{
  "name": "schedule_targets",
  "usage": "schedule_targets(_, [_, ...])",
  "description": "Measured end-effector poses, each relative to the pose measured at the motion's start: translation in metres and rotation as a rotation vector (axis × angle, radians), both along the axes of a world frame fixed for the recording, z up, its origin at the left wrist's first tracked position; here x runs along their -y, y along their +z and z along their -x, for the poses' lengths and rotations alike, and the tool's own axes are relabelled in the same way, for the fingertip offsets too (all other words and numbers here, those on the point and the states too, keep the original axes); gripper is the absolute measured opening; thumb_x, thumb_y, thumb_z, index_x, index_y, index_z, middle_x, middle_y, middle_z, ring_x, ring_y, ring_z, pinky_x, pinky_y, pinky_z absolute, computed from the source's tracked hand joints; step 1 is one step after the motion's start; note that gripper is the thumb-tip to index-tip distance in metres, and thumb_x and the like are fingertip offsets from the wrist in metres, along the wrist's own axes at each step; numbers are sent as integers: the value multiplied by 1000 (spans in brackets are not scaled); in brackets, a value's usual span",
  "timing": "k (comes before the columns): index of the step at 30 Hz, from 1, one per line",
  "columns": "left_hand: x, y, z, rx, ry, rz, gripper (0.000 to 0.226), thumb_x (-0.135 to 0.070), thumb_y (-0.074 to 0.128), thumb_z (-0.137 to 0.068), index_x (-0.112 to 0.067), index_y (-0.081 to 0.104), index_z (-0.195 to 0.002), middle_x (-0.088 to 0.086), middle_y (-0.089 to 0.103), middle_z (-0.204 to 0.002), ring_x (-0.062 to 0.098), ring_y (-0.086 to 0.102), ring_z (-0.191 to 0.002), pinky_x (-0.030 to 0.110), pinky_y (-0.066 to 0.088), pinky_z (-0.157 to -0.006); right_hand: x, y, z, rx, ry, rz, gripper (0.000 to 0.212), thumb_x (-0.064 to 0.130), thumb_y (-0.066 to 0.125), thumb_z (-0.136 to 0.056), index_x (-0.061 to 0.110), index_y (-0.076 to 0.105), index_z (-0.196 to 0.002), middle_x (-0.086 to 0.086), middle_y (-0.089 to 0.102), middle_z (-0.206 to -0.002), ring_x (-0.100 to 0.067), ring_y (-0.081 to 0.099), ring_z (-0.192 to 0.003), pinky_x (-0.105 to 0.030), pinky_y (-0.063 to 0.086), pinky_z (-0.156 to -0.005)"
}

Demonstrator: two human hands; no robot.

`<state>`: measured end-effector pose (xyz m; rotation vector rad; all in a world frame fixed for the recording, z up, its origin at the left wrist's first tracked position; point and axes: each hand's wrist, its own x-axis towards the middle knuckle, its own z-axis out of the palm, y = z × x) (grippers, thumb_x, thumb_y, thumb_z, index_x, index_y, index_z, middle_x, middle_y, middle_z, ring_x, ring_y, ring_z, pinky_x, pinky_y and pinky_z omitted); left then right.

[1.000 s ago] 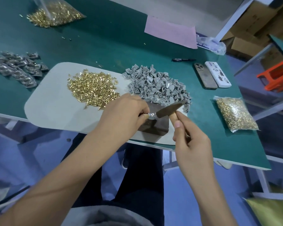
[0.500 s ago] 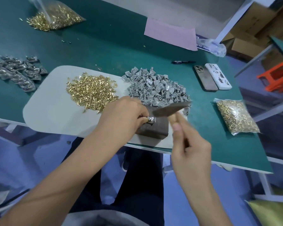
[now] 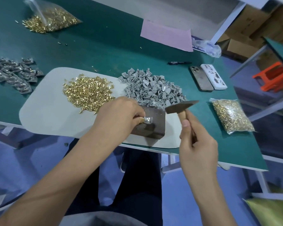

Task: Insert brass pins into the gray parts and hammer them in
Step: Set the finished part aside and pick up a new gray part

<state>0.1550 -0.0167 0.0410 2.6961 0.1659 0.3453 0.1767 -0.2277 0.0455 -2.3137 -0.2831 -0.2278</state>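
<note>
One gray part (image 3: 148, 119) sits on the dark metal block (image 3: 151, 123) at the front edge of the worktop (image 3: 104, 44), pinched at its left end by the fingers of the left hand (image 3: 119, 115). Whether a brass pin already stands in it is too small to tell. The right hand (image 3: 197, 144) is wrapped around the wooden handle of a small hammer (image 3: 180, 106), thumb laid along the shaft, with the hammer head raised above and just to the right of the part, not touching it.

Judging from this, the step in hand is the hammering: the part is steadied on the block and the hammer is poised between blows. The next move calls for a short, straight tap down onto the spot where the pin sits, landing clear of the left fingertips, which are very close to the strike point. A glancing blow could bend the pin or knock the part off the block.

Plenty of work appears to remain. A loose pile of brass pins (image 3: 88, 92) lies on the pale mat (image 3: 44, 110) to the left of the block, and a heap of gray parts (image 3: 153, 89) lies just behind it. Shiny finished-looking pieces (image 3: 11, 73) are gathered at the far left, well apart.
</note>
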Motion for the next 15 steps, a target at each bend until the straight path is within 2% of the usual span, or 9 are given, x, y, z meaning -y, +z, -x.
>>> schedule_targets(1, [1, -1, 0, 12, 5, 9, 12, -47, 67, -90, -39, 75, -96, -15, 64, -92, 10, 57, -93, 28, 45, -67, 3, -3, 0, 18, -44, 37, 32, 47, 45, -103, 58, 51, -132, 28, 69, -115, 3, 61, -94, -32, 52, -76])
schedule_targets(3, [2, -5, 2, 39, 15, 33, 8, -43, 68, -89, -38, 73, -92, -16, 61, -87, 8, 53, -91, 27, 41, -65, 12, -11, -2, 31, -96, 178, 36, 36, 50, -103, 50, 57, -136, 16, 65, -101, -2, 50, -78, -25, 39, -61])
schedule_targets(5, [2, -10, 3, 56, 23, 105, 4, -39, 67, -88, -36, 70, -88, -17, 58, -83, 4, 48, -88, 26, 41, -64, 18, -20, -3, -6, -134, 309, 41, 22, 52, -102, 42, 59, -137, 7, 53, -93, -12, 43, -70, -33, 31, -56])
schedule_targets(9, [1, -16, 7, 71, 24, 248, 1, -35, 68, -86, -35, 67, -86, -19, 57, -83, 2, 43, -86, 25, 41, -66, 17, -39, -1, -29, -174, 408, 45, 8, 54, -100, 29, 63, -138, -2, 45, -108, -28, 45, -72, -35, 32, -58])
schedule_targets(11, [2, -18, 11, 86, 25, 287, 1, -34, 67, -87, -34, 66, -86, -19, 58, -83, 3, 45, -87, 28, 44, -68, 15, -45, 0, 35, -176, 438, 46, 2, 60, -95, 26, 68, -134, -8, 50, -104, -32, 46, -82, -37, 35, -61])
schedule_targets(13, [3, -18, 16, 101, 33, 314, 2, -34, 67, -87, -34, 66, -86, -19, 58, -83, 3, 46, -88, 28, 44, -70, 13, -47, 0, 94, -194, 490, 39, 6, 67, -92, 24, 73, -126, -12, 60, -100, -36, 49, -93, -44, 40, -73])
schedule_targets(15, [1, -19, 21, 115, 53, 330, 2, -35, 67, -87, -34, 65, -87, -20, 57, -83, 1, 48, -89, 23, 43, -70, 6, -46, -1, 101, -209, 472, 28, 22, 69, -94, 25, 75, -121, -8, 64, -103, -37, 52, -101, -47, 37, -88])
